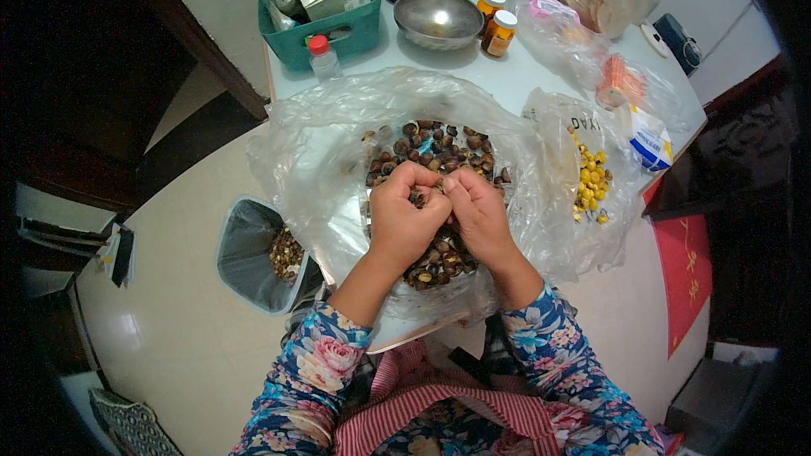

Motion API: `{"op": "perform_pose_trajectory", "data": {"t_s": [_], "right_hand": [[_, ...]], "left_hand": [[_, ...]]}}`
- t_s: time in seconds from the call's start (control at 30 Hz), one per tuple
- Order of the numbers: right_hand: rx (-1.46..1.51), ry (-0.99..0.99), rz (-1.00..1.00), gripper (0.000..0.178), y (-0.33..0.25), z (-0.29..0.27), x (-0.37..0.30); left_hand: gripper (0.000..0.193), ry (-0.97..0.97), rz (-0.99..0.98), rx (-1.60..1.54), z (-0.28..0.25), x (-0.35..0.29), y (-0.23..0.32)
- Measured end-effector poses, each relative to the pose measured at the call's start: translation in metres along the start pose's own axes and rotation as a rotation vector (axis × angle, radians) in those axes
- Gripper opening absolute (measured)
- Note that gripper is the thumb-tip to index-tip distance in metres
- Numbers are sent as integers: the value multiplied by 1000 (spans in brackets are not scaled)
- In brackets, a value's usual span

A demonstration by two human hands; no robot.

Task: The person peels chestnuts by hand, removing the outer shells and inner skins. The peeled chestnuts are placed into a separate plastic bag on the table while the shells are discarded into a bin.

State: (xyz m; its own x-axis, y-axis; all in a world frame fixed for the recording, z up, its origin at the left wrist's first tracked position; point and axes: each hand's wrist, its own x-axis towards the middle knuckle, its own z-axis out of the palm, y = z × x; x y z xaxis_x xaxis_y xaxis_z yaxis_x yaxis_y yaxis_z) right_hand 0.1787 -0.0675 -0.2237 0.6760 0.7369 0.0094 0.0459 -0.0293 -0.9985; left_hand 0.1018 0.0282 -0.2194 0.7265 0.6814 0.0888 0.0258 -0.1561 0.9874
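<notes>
My left hand [409, 209] and my right hand [475, 207] meet above an open clear plastic bag [325, 148], thumbs and fingertips pinched together. Between them is a small brown chestnut [438, 187], mostly covered by my fingers. Below and around my hands, the bag holds a spread of dark brown chestnuts [443, 263], some split to show yellow insides. To the right, several peeled yellow chestnuts [594, 179] lie on a second plastic bag [553, 236].
A lined bin [245, 274] with brown shells [285, 255] stands on the floor at left. Along the table's back are a green basket [317, 49], a red-capped bottle [323, 59], a metal bowl [439, 19] and brown jars [499, 34]. A white, blue and yellow packet [649, 142] lies at right.
</notes>
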Motion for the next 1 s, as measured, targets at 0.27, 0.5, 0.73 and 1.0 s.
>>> {"op": "perform_pose_trajectory", "data": {"t_s": [0.27,0.5,0.73,1.0], "right_hand": [[468,-80,316,29,-8,-3,2],[876,-215,516,29,-5,-9,3],[1150,-363,591,32,0,-13,7],[1024,-340,591,32,-2,-14,6]], "left_hand": [[5,-85,-358,-618,-3,3,-3],[8,-144,-469,-779,-5,6,4],[8,-254,-459,-815,-13,9,2],[14,-316,-473,-813,-15,10,5]]}}
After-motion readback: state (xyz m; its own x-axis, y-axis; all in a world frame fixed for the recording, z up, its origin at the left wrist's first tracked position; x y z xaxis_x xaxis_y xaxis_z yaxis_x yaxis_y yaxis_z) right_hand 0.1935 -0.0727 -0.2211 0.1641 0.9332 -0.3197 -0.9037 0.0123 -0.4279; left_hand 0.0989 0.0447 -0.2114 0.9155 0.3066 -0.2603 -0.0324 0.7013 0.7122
